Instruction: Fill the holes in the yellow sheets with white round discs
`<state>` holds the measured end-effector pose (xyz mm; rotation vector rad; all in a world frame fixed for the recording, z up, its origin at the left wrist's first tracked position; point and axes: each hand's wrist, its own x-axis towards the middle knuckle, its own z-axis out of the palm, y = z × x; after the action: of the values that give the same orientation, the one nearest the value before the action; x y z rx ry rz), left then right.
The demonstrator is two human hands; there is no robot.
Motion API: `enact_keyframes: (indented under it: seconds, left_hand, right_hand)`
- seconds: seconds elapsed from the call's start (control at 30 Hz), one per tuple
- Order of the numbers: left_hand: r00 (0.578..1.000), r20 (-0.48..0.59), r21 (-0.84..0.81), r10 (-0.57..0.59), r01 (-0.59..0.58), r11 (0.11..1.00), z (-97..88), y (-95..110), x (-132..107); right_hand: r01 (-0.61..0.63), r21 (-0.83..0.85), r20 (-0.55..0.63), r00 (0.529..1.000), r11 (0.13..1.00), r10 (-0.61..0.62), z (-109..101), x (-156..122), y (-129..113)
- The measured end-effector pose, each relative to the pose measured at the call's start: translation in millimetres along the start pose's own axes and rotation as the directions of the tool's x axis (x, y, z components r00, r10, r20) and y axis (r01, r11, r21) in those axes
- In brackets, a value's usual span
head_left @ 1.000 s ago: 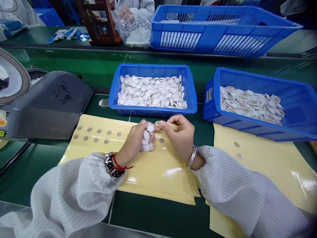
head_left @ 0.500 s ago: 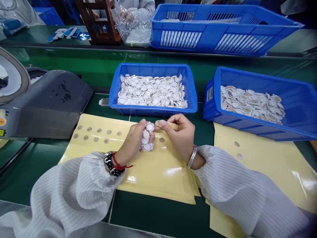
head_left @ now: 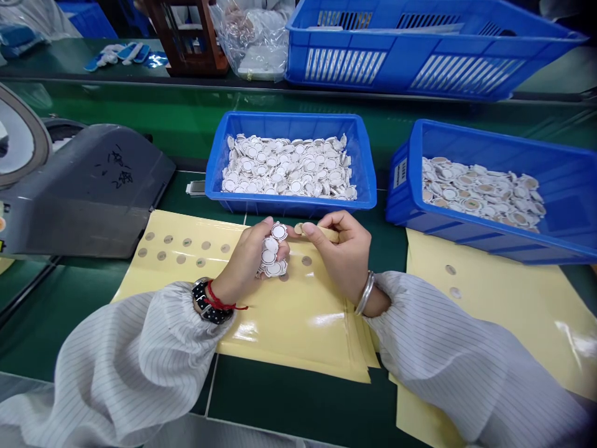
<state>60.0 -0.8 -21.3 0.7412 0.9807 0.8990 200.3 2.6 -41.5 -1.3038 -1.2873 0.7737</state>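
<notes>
My left hand (head_left: 245,261) is closed around a small stack of round white plastic pieces (head_left: 273,269). One white piece with a dark ring (head_left: 279,232) stands up at the thumb and fingertips. Just to its right, my right hand (head_left: 345,256) pinches a narrow tan strip (head_left: 329,234). A small round tan disc (head_left: 299,229) shows at the thumb tip, apart from the ringed piece. Both hands hover over a glossy yellow sheet (head_left: 289,323) dotted with round tan stickers (head_left: 187,242). Parts of the held stack are hidden by my left fingers.
Behind my hands stands a blue bin (head_left: 291,206) of white pieces. Another blue bin (head_left: 489,239) at right holds pieces with tan faces. More yellow sheets (head_left: 504,298) lie at right, a grey machine (head_left: 88,193) at left. A blue basket (head_left: 396,65) sits on the far ledge.
The ringed white piece and the tan disc are slightly farther apart. Both hands keep their grips. The whole view has shifted a little.
</notes>
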Motion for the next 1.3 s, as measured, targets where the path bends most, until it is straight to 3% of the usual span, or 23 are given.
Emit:
enact_keyframes:
  seconds: [0.33,0.57,0.7,1.03,1.3]
  left_hand:
    - [0.997,0.018,0.089,0.078,-0.080,0.993,2.0,-3.5,-3.6]
    - [0.992,0.108,0.000,0.057,-0.057,0.998,-2.8,-3.8,0.0]
    - [0.995,0.090,-0.025,0.037,-0.035,0.999,-3.5,-3.9,1.0]
    - [1.000,0.025,0.121,0.012,-0.015,0.993,-2.0,-2.5,-2.5]
    - [0.999,0.025,0.162,0.025,-0.029,0.986,-1.6,-1.0,-3.5]
  right_hand:
    - [-0.018,0.036,0.006,1.000,0.999,0.017,0.4,0.0,0.8]
    - [-0.037,-0.007,-0.008,0.999,0.999,0.037,-0.5,0.6,2.8]
    - [-0.053,-0.009,0.005,0.999,0.999,0.053,-2.4,0.5,4.8]
    - [-0.060,-0.066,0.024,0.998,0.996,0.062,-5.5,0.6,3.0]
    - [-0.111,-0.018,0.037,0.993,0.994,0.111,-4.9,-1.2,6.4]
